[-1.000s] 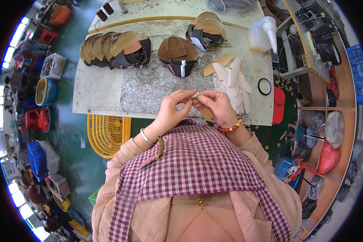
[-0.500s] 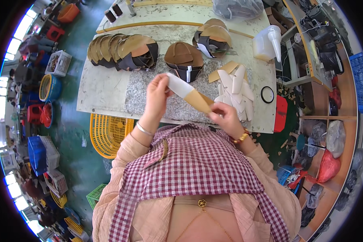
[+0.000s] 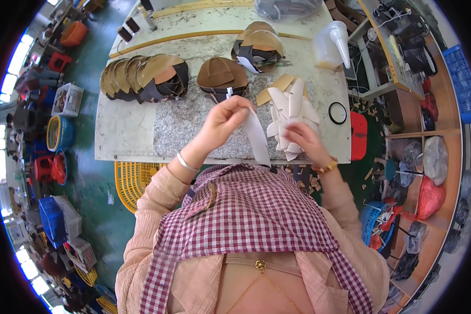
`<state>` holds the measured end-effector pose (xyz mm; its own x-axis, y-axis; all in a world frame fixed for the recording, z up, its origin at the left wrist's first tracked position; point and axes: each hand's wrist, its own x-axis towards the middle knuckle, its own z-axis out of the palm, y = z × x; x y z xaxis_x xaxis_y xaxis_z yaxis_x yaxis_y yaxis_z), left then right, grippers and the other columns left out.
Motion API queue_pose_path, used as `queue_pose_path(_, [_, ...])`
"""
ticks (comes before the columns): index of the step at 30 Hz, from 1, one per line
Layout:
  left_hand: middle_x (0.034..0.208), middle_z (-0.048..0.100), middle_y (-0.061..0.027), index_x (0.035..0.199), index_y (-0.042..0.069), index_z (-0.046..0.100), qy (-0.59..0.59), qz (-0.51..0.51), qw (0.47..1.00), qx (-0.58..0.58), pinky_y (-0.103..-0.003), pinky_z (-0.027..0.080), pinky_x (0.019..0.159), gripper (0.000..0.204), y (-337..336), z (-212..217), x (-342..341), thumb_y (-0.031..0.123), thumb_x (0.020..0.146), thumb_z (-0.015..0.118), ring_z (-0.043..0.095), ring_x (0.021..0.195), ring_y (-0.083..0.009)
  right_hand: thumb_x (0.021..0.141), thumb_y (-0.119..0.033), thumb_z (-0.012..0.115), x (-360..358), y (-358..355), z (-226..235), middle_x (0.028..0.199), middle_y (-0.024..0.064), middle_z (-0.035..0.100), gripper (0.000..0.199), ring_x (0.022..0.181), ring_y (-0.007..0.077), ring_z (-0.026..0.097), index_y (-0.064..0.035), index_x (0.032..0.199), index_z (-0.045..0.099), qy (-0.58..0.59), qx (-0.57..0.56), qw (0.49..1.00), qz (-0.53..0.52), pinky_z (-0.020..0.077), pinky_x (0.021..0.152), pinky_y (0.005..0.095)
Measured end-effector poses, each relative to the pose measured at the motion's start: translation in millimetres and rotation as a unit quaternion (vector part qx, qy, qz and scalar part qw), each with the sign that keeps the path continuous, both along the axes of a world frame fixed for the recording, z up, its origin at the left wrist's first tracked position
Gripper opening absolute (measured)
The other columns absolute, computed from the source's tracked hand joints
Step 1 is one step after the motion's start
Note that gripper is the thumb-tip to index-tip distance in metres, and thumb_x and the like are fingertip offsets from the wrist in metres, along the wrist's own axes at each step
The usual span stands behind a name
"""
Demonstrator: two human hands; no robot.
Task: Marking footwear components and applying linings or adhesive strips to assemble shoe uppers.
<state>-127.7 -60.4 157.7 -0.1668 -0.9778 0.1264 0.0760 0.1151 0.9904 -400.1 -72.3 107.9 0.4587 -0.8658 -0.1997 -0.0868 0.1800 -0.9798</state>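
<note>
My left hand point(image 3: 227, 118) pinches the upper end of a curved white strip point(image 3: 255, 135), which hangs down toward the table's front edge. My right hand point(image 3: 303, 140) is apart from the strip, over the near part of a pile of white strip-shaped pieces point(image 3: 294, 99); motion smears its fingers. Tan pieces point(image 3: 277, 86) stick out from under the pile's far side. Just beyond my left hand sits a brown and black sewn piece point(image 3: 221, 74) with a white tab, partly hidden by that hand.
Overlapping tan and black pieces point(image 3: 146, 78) line the table's left, with another stack point(image 3: 259, 47) farther back. A spouted plastic bottle point(image 3: 332, 44) and a black ring point(image 3: 337, 113) are at the right. Thread spools point(image 3: 128, 30) stand far left; a yellow basket point(image 3: 133, 183) is below the table edge.
My right hand has let go of the strip and moved slightly right and up to the white pile. My left hand has shifted right, and the strip now hangs with only white showing.
</note>
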Motion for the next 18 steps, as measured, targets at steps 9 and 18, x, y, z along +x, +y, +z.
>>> queue_pose_path(9, [0.088,0.066,-0.0106,0.098,0.003,0.059,0.1,-0.167,0.981,-0.02,-0.029,0.051,0.078,0.011,-31,14,-5,0.007,0.097,0.05,0.063,0.083,-0.0184,0.093,-0.01,0.058,21,2,5,0.099,0.0065,0.062,0.026,0.083,0.0098,0.056,0.0003,0.117,0.056,-0.182,0.122,0.97,0.107,0.0464,0.077,0.0217])
queue_pose_path(18, [0.096,0.068,-0.0096,0.101,0.004,0.063,0.066,-0.298,0.946,-0.105,-0.031,0.052,0.079,0.011,-61,25,-18,0.006,0.092,0.058,0.064,0.083,-0.0189,0.087,-0.006,0.064,22,12,40,0.083,0.0049,0.062,0.019,0.07,0.0119,0.055,0.0001,0.104,0.061,-0.17,0.102,0.979,-0.036,0.0469,0.067,0.025])
